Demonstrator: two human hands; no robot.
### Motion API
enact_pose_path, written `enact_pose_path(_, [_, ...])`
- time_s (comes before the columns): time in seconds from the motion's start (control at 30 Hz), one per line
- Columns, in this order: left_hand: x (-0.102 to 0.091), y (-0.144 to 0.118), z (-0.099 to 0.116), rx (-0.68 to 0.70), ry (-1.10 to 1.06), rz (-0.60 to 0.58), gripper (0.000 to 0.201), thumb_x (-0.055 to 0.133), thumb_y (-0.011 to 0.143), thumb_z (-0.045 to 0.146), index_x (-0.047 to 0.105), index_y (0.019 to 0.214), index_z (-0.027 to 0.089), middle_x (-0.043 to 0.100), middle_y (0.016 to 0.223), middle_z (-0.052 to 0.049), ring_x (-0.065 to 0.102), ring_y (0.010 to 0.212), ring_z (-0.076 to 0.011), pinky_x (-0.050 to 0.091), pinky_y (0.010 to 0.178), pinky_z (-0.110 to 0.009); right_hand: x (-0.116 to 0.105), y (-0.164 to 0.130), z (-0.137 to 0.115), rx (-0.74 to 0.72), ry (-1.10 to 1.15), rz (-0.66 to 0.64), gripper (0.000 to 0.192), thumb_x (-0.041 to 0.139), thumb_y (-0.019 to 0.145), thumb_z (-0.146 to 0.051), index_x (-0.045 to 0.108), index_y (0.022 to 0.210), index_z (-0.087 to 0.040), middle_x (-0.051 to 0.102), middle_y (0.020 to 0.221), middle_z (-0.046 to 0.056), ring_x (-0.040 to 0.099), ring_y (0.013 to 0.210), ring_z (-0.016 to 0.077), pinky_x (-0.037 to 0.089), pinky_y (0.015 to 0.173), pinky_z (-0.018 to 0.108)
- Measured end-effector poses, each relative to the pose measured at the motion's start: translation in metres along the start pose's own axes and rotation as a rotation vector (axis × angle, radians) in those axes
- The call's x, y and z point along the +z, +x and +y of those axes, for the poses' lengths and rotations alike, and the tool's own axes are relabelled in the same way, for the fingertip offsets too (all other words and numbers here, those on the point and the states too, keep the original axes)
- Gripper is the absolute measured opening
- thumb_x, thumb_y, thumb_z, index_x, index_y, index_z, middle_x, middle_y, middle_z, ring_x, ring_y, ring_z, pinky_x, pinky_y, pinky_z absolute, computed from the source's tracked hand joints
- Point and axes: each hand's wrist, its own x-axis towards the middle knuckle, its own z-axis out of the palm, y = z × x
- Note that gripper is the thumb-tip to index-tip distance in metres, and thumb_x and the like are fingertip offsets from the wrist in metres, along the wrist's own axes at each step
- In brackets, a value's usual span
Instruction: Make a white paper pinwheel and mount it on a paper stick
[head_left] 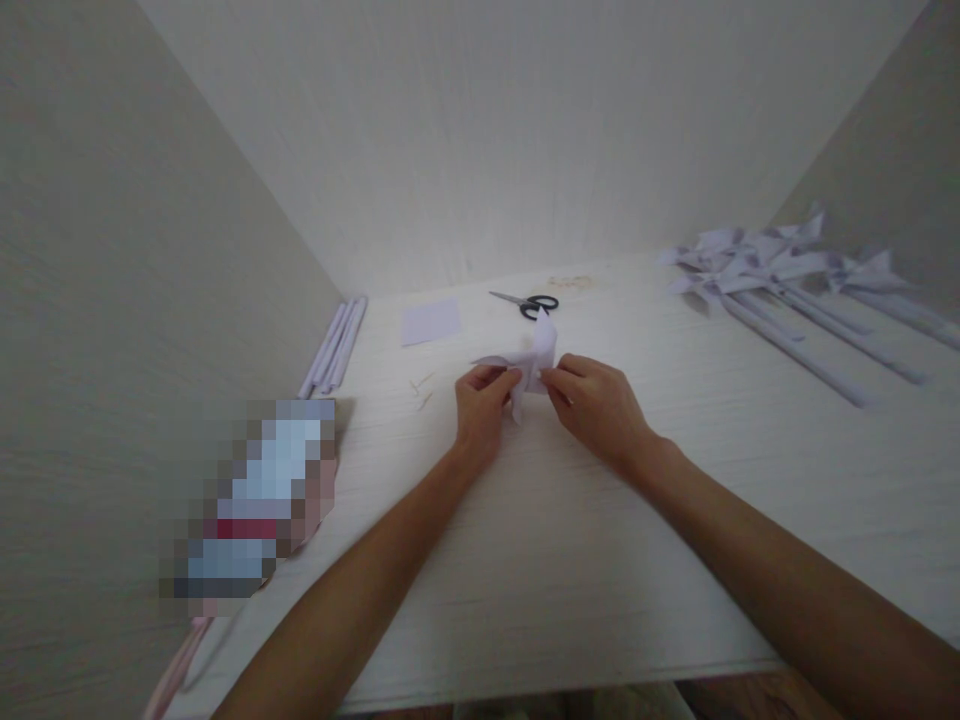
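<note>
Between my two hands, a white paper pinwheel head (534, 365) is held just above the table, its blades pointing out to several sides. My left hand (484, 400) pinches it near the centre from the left, thumb on top. From the right, the fingertips of my right hand (592, 400) close on its other edge. Whether a pin or stick sits at the centre is too small to tell. Just beyond the pinwheel head lie scissors (529, 302) with black handles, their blades pointing left. A square sheet of white paper (431, 322) lies flat behind my left hand.
Several finished paper pinwheels (780, 280) on rolled sticks lie at the back right. Rolled paper sticks (335, 345) rest along the left wall. A blurred-out object (262, 490) with a pink cable (176, 660) stands at the left edge. Walls (517, 140) enclose the white table (570, 590).
</note>
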Motion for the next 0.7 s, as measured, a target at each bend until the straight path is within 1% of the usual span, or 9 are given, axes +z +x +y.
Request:
enact_pose_path(0.13, [-0.001,-0.002,0.003,-0.026,-0.063,-0.126,0.004,0.062,0.055,0.017,0.059,0.057,0.014,0.059,0.056,0.002,0.053,0.051,-0.0067,0.041,0.053,-0.019,0.000,0.000,0.005,0.028,0.018,-0.006,0.022,0.043,0.076,-0.009,0.063,0.070,-0.014,0.057,0.065,0.005,0.046,0.058,0.0132,0.028,0.053,0.025])
enact_pose_path(0.23, [-0.002,-0.002,0.005,-0.069,-0.131,-0.197,0.010,0.057,0.061,0.024,0.059,0.062,0.014,0.061,0.062,0.000,0.057,0.056,-0.0103,0.045,0.057,-0.024,0.000,-0.001,0.009,0.052,0.027,-0.004,0.023,0.043,0.077,-0.010,0.065,0.072,-0.013,0.058,0.066,0.006,0.047,0.059,0.0137,0.029,0.053,0.025])
enact_pose_path(0.33, [-0.001,-0.001,0.006,-0.134,-0.180,-0.185,0.017,0.055,0.063,0.031,0.057,0.063,0.014,0.062,0.066,-0.001,0.059,0.057,-0.0134,0.046,0.061,-0.028,-0.001,-0.002,0.012,0.055,0.027,0.010,0.024,0.042,0.077,-0.010,0.065,0.073,-0.013,0.058,0.068,0.006,0.048,0.060,0.0141,0.030,0.053,0.025])
enact_pose_path(0.43, [0.000,0.000,0.005,-0.165,-0.186,-0.175,0.018,0.054,0.064,0.032,0.055,0.067,0.014,0.062,0.066,-0.002,0.060,0.059,-0.0146,0.047,0.063,-0.031,-0.003,-0.002,0.012,0.048,0.018,0.024,0.025,0.042,0.078,-0.010,0.066,0.073,-0.014,0.058,0.067,0.006,0.048,0.060,0.0142,0.031,0.054,0.025])
enact_pose_path(0.5, [0.000,0.000,0.006,-0.151,-0.187,-0.185,0.015,0.054,0.063,0.029,0.054,0.067,0.015,0.062,0.066,-0.001,0.060,0.059,-0.0144,0.046,0.064,-0.030,-0.005,-0.001,0.011,0.045,0.009,0.035,0.025,0.041,0.078,-0.011,0.066,0.072,-0.014,0.057,0.066,0.006,0.047,0.060,0.0142,0.031,0.054,0.025])
enact_pose_path(0.6, [0.000,-0.002,0.007,-0.119,-0.188,-0.227,0.009,0.055,0.061,0.023,0.050,0.061,0.015,0.060,0.062,0.000,0.060,0.060,-0.0131,0.046,0.063,-0.028,-0.007,-0.001,0.011,0.046,-0.011,0.060,0.026,0.041,0.078,-0.011,0.066,0.071,-0.014,0.057,0.065,0.006,0.046,0.059,0.0141,0.030,0.053,0.025])
enact_pose_path(0.7, [0.000,-0.004,0.008,-0.108,-0.178,-0.271,0.004,0.053,0.060,0.019,0.052,0.061,0.015,0.061,0.062,0.000,0.059,0.062,-0.0118,0.045,0.065,-0.026,-0.007,-0.001,0.012,0.042,-0.023,0.086,0.027,0.040,0.078,-0.011,0.065,0.071,-0.015,0.056,0.064,0.005,0.044,0.058,0.0137,0.029,0.052,0.025])
